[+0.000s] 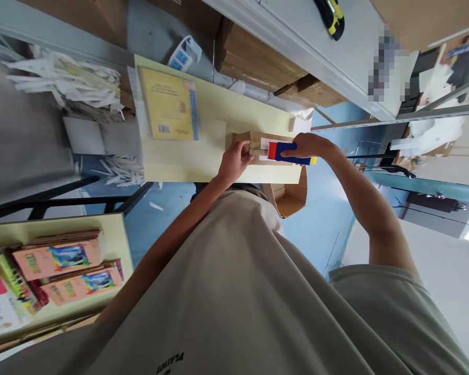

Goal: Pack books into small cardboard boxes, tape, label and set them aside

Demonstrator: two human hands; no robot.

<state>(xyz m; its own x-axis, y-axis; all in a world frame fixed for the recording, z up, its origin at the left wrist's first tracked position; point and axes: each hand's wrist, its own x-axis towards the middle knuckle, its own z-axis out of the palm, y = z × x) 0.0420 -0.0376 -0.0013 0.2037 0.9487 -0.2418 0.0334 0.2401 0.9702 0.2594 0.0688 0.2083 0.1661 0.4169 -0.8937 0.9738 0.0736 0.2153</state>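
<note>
A long brown cardboard box (pixel 240 137) lies on the pale yellow tabletop (pixel 206 165). My left hand (pixel 235 159) is at the box's left end, fingers curled together; what lies in them, if anything, is too small to make out. In my right hand (pixel 307 145) is a blue block-shaped object (pixel 292 153) with a red left end and a yellow right end, held over the box. A white patch (pixel 264 146) shows on the box beside the red end. Whether the block touches the box is hard to see.
A yellow book (pixel 169 104) lies on the table's left part. Behind stand a power strip (pixel 185 54) and large cartons (pixel 257 57). An open carton (pixel 291 195) is below the front edge. A yellow-black utility knife (pixel 331 18) lies on the white shelf (pixel 296 31).
</note>
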